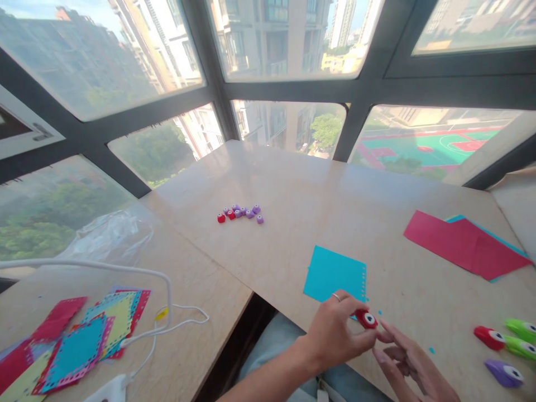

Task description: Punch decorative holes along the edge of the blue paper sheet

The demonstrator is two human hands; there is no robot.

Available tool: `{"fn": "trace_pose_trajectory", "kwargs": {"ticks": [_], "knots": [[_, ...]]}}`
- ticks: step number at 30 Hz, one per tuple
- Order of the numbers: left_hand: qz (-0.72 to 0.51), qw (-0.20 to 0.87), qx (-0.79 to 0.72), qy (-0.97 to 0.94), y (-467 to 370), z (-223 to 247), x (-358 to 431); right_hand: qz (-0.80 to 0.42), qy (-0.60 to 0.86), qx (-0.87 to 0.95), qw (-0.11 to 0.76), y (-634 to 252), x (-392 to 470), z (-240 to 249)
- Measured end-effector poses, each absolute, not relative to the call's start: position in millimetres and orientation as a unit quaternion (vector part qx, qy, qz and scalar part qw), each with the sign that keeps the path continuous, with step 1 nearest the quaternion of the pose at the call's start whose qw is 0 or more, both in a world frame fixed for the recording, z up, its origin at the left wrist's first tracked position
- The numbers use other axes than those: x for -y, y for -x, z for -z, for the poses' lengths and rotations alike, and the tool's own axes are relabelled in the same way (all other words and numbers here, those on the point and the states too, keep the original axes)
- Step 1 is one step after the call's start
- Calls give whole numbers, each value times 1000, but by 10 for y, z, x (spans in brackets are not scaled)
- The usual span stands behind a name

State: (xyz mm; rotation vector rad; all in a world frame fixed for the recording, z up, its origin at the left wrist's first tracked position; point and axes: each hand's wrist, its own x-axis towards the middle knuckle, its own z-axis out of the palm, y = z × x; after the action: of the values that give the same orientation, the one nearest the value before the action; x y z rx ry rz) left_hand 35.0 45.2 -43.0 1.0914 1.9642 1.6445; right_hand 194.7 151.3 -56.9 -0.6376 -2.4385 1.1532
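My left hand [335,332], with a ring on one finger, pinches a small red craft paper punch [368,319] between thumb and fingers. The punch face shows a dark shape on a white round. Just to its right is my right hand [406,360], fingers apart and loosely curled, fingertips close to the punch; whether they touch it I cannot tell. Beneath and beyond the left hand lies a blue sheet of paper [333,273] with a row of punched holes along its right edge. Tiny blue paper bits lie beside it.
Small purple and red punches [240,212] cluster at mid-table. Larger green punches [521,347], a red punch [489,337] and a purple punch [503,373] lie far right, below red paper [464,243]. At left are hole-edged colored sheets [79,346], a white cable [170,296] and a plastic bag [111,237].
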Motion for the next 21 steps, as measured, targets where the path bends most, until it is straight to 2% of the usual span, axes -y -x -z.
{"fn": "trace_pose_trajectory", "kwargs": {"ticks": [5, 9, 16, 21], "knots": [[-586, 212, -682, -383, -301, 401, -469, -474, 229, 836, 154, -1948, -1459, 594], [-589, 310, -620, -415, -198, 332, -414, -561, 266, 772, 133, -1982, -1480, 653], [-532, 401, -595, -450, -195, 221, -412, -577, 235, 749, 227, -1826, -1400, 538], [-494, 423, -583, -488, -215, 217, -417, -594, 217, 744, 215, -1810, -1435, 469]]}}
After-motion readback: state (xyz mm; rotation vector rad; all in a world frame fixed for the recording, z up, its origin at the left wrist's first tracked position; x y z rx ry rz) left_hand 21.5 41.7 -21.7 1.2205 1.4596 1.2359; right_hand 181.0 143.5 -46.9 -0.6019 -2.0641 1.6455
